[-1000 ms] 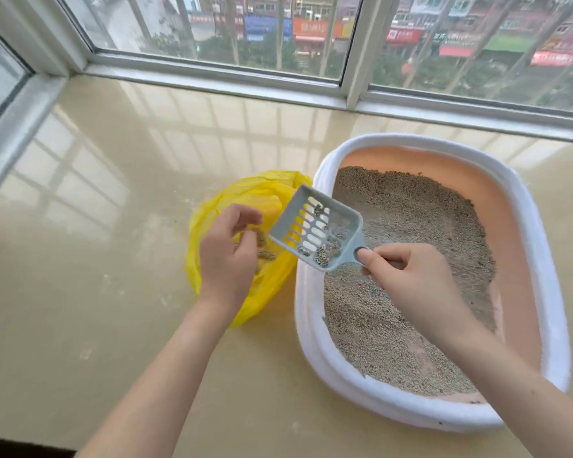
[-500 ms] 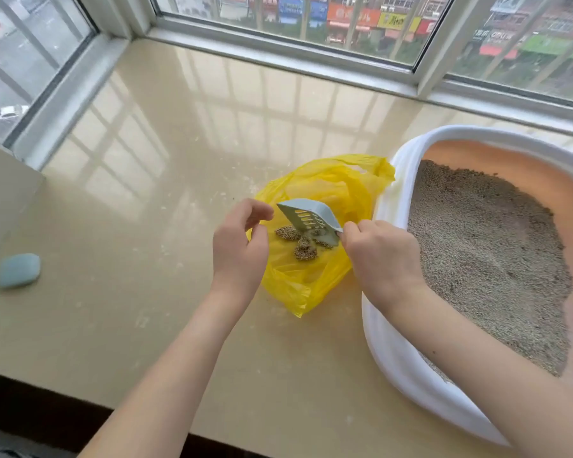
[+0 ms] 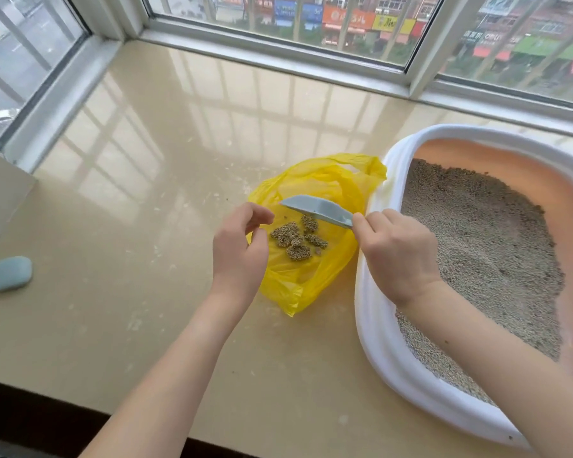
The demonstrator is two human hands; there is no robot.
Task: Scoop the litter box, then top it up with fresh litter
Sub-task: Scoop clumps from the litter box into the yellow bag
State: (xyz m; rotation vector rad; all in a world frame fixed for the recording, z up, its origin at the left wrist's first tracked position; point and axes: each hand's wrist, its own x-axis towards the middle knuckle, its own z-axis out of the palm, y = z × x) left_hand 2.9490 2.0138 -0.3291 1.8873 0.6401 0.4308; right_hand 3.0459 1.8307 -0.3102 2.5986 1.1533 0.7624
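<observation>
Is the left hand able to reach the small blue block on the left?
Probably yes: the left hand holds the yellow bag open, and only bare counter lies toward the blue block.

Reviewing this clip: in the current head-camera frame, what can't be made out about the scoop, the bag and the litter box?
- Scoop: seen edge-on, so its slots and any leftover litter are hidden; the right hand covers the handle.
- Yellow bag: whether the left hand pinches its rim is unclear, since the fingers block it.
- Litter box: right side cut off by the frame edge; near corner hidden by the right forearm.
</observation>
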